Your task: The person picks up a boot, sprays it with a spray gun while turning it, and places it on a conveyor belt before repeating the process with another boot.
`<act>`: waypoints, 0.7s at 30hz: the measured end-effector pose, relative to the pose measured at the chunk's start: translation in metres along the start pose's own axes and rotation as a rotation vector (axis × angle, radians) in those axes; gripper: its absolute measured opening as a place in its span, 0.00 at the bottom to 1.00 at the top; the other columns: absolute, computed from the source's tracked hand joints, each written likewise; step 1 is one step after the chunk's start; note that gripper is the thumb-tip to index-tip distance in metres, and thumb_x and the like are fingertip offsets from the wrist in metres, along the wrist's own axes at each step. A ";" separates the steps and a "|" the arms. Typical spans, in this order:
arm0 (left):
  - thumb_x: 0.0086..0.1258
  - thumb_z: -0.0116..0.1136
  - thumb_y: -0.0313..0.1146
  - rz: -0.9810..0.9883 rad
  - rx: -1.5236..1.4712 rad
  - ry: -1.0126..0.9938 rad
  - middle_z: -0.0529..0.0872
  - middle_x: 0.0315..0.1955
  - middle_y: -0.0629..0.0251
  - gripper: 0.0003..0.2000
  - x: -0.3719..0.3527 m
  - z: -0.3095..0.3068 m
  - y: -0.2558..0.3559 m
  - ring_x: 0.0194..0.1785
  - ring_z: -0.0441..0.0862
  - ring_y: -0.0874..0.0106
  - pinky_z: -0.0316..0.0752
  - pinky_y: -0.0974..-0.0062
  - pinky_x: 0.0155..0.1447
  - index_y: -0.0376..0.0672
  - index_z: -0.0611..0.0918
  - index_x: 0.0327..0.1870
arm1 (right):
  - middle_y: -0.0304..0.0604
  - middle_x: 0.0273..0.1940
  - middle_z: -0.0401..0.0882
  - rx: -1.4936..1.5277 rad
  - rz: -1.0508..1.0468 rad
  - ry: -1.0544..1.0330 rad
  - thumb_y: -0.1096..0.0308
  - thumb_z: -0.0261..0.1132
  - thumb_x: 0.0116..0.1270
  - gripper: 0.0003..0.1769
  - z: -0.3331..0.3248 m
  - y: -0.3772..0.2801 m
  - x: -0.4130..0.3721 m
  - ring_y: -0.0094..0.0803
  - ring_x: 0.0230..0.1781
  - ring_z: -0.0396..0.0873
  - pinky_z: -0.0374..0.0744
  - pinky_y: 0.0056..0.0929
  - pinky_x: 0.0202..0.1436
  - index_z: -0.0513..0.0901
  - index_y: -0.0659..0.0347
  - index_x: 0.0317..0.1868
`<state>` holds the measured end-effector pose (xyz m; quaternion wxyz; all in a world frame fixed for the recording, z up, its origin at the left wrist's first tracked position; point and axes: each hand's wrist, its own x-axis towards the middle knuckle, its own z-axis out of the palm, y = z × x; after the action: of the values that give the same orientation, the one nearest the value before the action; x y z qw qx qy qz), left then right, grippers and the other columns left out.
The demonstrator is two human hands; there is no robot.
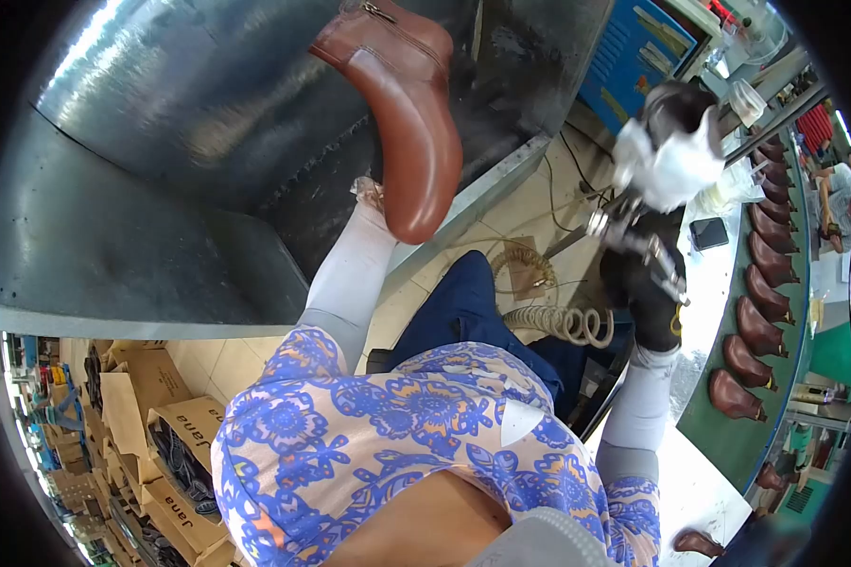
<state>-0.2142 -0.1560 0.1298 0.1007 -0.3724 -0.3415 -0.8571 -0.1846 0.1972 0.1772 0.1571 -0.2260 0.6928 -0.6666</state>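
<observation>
**Grey metal booth [151, 180] stands over pale tiled floor [203, 361]**

The booth, scuffed and shiny, fills the upper left, a bright strip of light [83, 40] along its edge. Open cardboard cartons [128, 406] crowd the lower left. A vented blue cabinet [618, 49] stands at upper right; below, a pale surface [704, 291] borders a long green belt [742, 435].

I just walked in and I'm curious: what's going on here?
Someone in a flowered top holds up a brown boot with the left hand, mostly hidden behind it. The right hand grips what looks like a spray gun, apart from the boot. More brown shoes sit in a row on a green surface.
</observation>
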 end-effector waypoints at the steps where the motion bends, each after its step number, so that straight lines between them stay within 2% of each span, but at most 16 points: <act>1: 0.70 0.43 0.48 -0.006 0.029 0.011 0.74 0.53 0.66 0.22 -0.001 0.000 0.000 0.56 0.70 0.67 0.64 0.66 0.61 0.43 0.67 0.59 | 0.42 0.32 0.78 -0.173 0.003 -0.020 0.60 0.58 0.59 0.15 0.004 0.009 -0.002 0.31 0.32 0.78 0.76 0.29 0.39 0.76 0.60 0.42; 3: 0.70 0.43 0.48 -0.008 0.078 0.047 0.74 0.53 0.65 0.22 0.000 0.001 -0.001 0.56 0.71 0.67 0.64 0.66 0.61 0.43 0.68 0.59 | 0.44 0.37 0.79 -0.618 -0.290 -0.320 0.62 0.58 0.55 0.15 0.000 -0.017 0.003 0.41 0.38 0.78 0.75 0.34 0.45 0.76 0.58 0.42; 4: 0.70 0.43 0.48 -0.008 0.104 0.065 0.74 0.53 0.65 0.22 0.000 0.000 -0.002 0.56 0.71 0.67 0.64 0.66 0.61 0.43 0.68 0.58 | 0.45 0.39 0.77 -0.507 -0.266 -0.300 0.65 0.59 0.51 0.16 0.001 -0.020 0.000 0.47 0.43 0.74 0.73 0.40 0.50 0.77 0.58 0.42; 5: 0.70 0.43 0.47 -0.006 0.131 0.084 0.74 0.53 0.65 0.22 0.000 0.000 -0.003 0.56 0.71 0.67 0.65 0.66 0.61 0.43 0.68 0.58 | 0.43 0.32 0.78 -0.664 -0.300 -0.193 0.64 0.59 0.53 0.13 0.003 -0.025 0.001 0.39 0.32 0.77 0.76 0.35 0.37 0.76 0.60 0.39; 7: 0.70 0.44 0.47 -0.002 0.197 0.124 0.74 0.53 0.65 0.22 0.001 -0.002 -0.005 0.55 0.71 0.67 0.65 0.66 0.61 0.42 0.68 0.58 | 0.39 0.23 0.74 -0.436 -0.112 -0.014 0.63 0.59 0.56 0.12 0.000 -0.018 -0.004 0.26 0.20 0.73 0.70 0.24 0.23 0.75 0.62 0.36; 8: 0.70 0.44 0.47 0.002 0.230 0.144 0.74 0.53 0.65 0.22 0.002 -0.001 -0.006 0.55 0.72 0.67 0.65 0.66 0.61 0.42 0.68 0.58 | 0.35 0.19 0.70 -0.254 -0.118 0.119 0.62 0.59 0.57 0.12 0.003 -0.015 0.002 0.17 0.15 0.67 0.61 0.16 0.16 0.74 0.64 0.35; 9: 0.70 0.44 0.47 0.005 0.265 0.165 0.74 0.53 0.64 0.22 0.003 -0.001 -0.006 0.55 0.72 0.67 0.65 0.66 0.61 0.42 0.68 0.58 | 0.35 0.20 0.71 -0.123 0.002 0.172 0.63 0.58 0.57 0.11 0.009 -0.030 0.003 0.17 0.15 0.67 0.61 0.16 0.16 0.75 0.64 0.32; 11: 0.70 0.44 0.46 0.020 0.343 0.213 0.74 0.53 0.64 0.22 0.005 -0.003 -0.005 0.55 0.72 0.67 0.66 0.66 0.60 0.42 0.68 0.58 | 0.36 0.21 0.74 -0.137 -0.013 0.096 0.64 0.59 0.57 0.11 0.008 -0.030 -0.003 0.22 0.17 0.71 0.66 0.20 0.18 0.77 0.65 0.31; 12: 0.70 0.44 0.46 0.032 0.392 0.242 0.74 0.53 0.64 0.22 0.007 -0.003 -0.004 0.55 0.72 0.67 0.66 0.67 0.60 0.42 0.69 0.58 | 0.38 0.25 0.78 -0.295 -0.044 0.117 0.66 0.62 0.54 0.11 0.008 -0.023 -0.007 0.28 0.23 0.76 0.73 0.26 0.25 0.78 0.67 0.31; 13: 0.70 0.44 0.46 0.044 0.450 0.276 0.74 0.52 0.64 0.22 0.010 -0.005 -0.003 0.54 0.73 0.67 0.66 0.67 0.60 0.42 0.69 0.58 | 0.38 0.25 0.78 -0.298 -0.046 0.114 0.66 0.62 0.54 0.11 0.006 -0.023 -0.009 0.28 0.23 0.76 0.73 0.26 0.25 0.78 0.67 0.31; 15: 0.70 0.45 0.46 0.082 0.616 0.354 0.75 0.52 0.63 0.22 0.015 -0.009 0.001 0.54 0.73 0.67 0.66 0.67 0.60 0.41 0.69 0.58 | 0.42 0.28 0.78 -0.237 -0.374 -0.333 0.69 0.72 0.48 0.16 0.007 -0.029 -0.009 0.31 0.28 0.79 0.73 0.27 0.28 0.78 0.62 0.37; 17: 0.70 0.45 0.45 0.133 0.804 0.428 0.75 0.52 0.63 0.21 0.021 -0.013 0.007 0.54 0.73 0.67 0.67 0.67 0.60 0.41 0.69 0.58 | 0.42 0.24 0.76 -0.254 -0.296 -0.340 0.70 0.73 0.43 0.16 0.012 -0.034 -0.012 0.33 0.24 0.78 0.72 0.27 0.26 0.78 0.63 0.32; 18: 0.70 0.45 0.45 0.134 0.804 0.429 0.75 0.52 0.63 0.21 0.022 -0.002 0.012 0.54 0.73 0.67 0.67 0.67 0.60 0.41 0.69 0.58 | 0.42 0.24 0.76 -0.398 -0.275 -0.239 0.71 0.73 0.43 0.15 0.012 -0.033 -0.012 0.32 0.23 0.77 0.71 0.27 0.26 0.78 0.63 0.32; 19: 0.70 0.44 0.44 0.048 0.433 0.391 0.75 0.52 0.61 0.20 0.023 0.018 0.024 0.52 0.74 0.66 0.69 0.67 0.58 0.42 0.69 0.57 | 0.41 0.24 0.76 -0.540 -0.254 -0.137 0.72 0.72 0.44 0.14 0.012 -0.032 -0.013 0.31 0.22 0.76 0.70 0.26 0.25 0.77 0.63 0.32; 20: 0.71 0.42 0.43 -0.037 0.062 0.344 0.75 0.51 0.59 0.19 0.026 0.031 0.033 0.51 0.75 0.65 0.71 0.67 0.56 0.42 0.68 0.57 | 0.42 0.24 0.75 -0.499 -0.167 0.012 0.73 0.70 0.45 0.13 0.017 -0.032 -0.013 0.30 0.20 0.74 0.70 0.26 0.25 0.77 0.63 0.32; 21: 0.71 0.42 0.43 -0.036 0.062 0.344 0.75 0.51 0.59 0.19 0.030 0.033 0.039 0.51 0.75 0.65 0.71 0.67 0.56 0.42 0.68 0.57 | 0.42 0.23 0.74 -0.354 -0.014 0.110 0.73 0.69 0.47 0.11 0.021 -0.038 -0.014 0.30 0.20 0.73 0.70 0.26 0.25 0.78 0.63 0.33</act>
<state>-0.2003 -0.1607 0.1870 0.1537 -0.2106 -0.3520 -0.8990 -0.1579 0.1857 0.2128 0.0721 -0.2179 0.8052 -0.5468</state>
